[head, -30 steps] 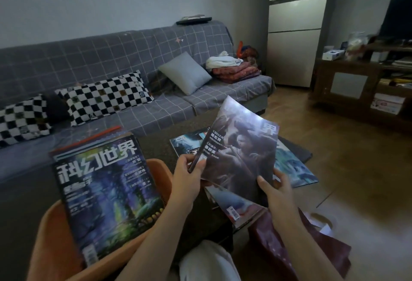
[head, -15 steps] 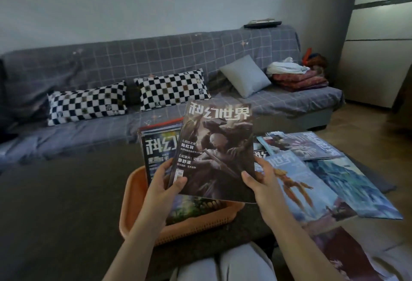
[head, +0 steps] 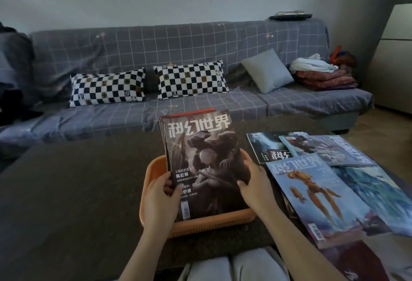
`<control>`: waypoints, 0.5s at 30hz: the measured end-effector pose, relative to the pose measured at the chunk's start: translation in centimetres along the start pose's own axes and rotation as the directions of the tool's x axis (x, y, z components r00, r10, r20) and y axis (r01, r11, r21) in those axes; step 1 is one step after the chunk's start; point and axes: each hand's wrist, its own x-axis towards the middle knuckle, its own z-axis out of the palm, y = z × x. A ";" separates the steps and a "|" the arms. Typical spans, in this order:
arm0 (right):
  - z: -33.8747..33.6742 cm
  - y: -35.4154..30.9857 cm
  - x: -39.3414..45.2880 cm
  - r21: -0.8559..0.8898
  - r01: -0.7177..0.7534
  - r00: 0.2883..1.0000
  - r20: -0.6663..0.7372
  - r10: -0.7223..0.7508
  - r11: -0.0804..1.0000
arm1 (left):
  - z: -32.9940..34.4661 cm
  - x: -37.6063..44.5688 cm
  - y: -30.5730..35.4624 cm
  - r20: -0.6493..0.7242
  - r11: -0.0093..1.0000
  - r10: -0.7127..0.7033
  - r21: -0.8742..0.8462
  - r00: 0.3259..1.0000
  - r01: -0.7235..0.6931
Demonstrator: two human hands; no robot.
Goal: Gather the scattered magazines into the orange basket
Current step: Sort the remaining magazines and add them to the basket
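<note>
We held the dark magazine (head: 205, 169) with fingers of both hands curled on its edges, left hand (head: 161, 200), right hand (head: 256, 189), standing in the orange basket (head: 153, 169) among others; several magazines (head: 316, 191) lay right of the basket, not yet gathered.

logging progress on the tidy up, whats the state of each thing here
dark-cover magazine: standing in the basket, front of the stack, gripped at both sides
orange basket: on the dark table, holding upright magazines
left hand: thumb curled over the magazine's left edge
right hand: fingers on its right edge
orange-figure magazine: flat on the table, uncollected
magazines behind it: flat, overlapping, uncollected
</note>
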 end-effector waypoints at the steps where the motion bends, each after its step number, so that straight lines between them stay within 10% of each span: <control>1: 0.1 -0.1 -0.1 -0.038 -0.003 1.000 0.002 0.003 0.999 | -0.1 0.0 0.0 -0.002 1.000 -0.006 0.021 1.000 0.006; 15: 0.0 0.2 0.0 -0.024 0.051 0.996 0.074 -0.050 0.998 | 0.7 -1.1 1.5 -0.059 0.999 0.026 0.049 0.998 -0.023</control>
